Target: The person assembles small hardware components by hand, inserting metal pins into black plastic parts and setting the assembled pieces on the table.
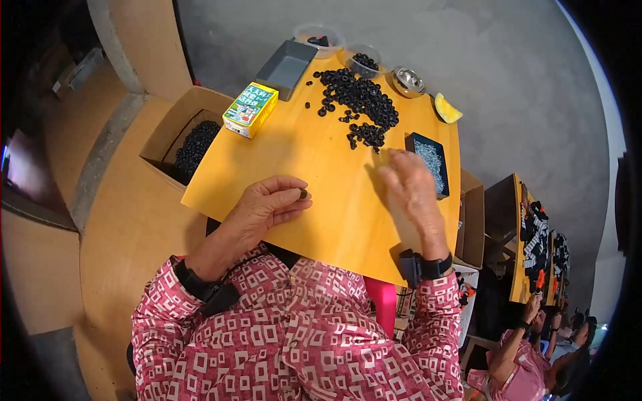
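My left hand is closed above the near part of the yellow table. Between its thumb and fingers it pinches a small dark round piece, mostly covered by the fingertips. My right hand is over the table's right side, beside a black tray of small silvery metal parts. Motion smears its fingers, so whether they hold anything cannot be made out. Beyond both hands lies a loose pile of small black ring-shaped pieces, with several stragglers toward its near end.
Along the far edge are a grey bin, clear plastic bowls, a metal bowl and a yellow wedge-shaped piece. A yellow-green box stands left. Cardboard boxes flank the table; other people work at right.
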`<state>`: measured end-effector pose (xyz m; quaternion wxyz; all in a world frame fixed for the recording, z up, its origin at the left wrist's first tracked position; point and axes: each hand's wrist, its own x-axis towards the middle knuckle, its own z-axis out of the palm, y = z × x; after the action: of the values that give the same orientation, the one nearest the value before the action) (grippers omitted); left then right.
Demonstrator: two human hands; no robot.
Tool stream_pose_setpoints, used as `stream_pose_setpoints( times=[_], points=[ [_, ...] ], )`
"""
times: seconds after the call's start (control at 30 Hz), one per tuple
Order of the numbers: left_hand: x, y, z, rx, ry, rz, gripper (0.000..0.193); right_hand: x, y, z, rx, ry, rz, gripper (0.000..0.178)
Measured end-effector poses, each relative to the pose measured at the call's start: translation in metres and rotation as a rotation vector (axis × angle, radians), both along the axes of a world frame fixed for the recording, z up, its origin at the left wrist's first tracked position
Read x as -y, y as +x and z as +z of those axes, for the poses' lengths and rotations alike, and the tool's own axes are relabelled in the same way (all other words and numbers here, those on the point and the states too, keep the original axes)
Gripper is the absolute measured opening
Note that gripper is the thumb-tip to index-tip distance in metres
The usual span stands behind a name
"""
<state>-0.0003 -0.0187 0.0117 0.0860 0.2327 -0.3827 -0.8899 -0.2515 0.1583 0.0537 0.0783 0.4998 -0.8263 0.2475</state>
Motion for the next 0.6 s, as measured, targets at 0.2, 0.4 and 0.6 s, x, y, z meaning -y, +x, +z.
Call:
stream_pose_setpoints(
  times=[0.2,0.4,0.6],
  points=[
    [0.0,0.002,0.0,0.0,-0.006,0.007,0.021,0.007,0.006,-0.045,-0.206,0.144,-0.033,0.068],
    [0.0,0.0,-0.001,-0.001,-0.005,0.001,0.021,0.004,0.017,-0.059,-0.235,0.188,-0.01,0.067],
    [0.001,0.001,-0.001,0.007,-0.006,0.005,0.022,0.002,0.036,-0.05,-0.169,0.191,0.096,0.064]
  ],
)
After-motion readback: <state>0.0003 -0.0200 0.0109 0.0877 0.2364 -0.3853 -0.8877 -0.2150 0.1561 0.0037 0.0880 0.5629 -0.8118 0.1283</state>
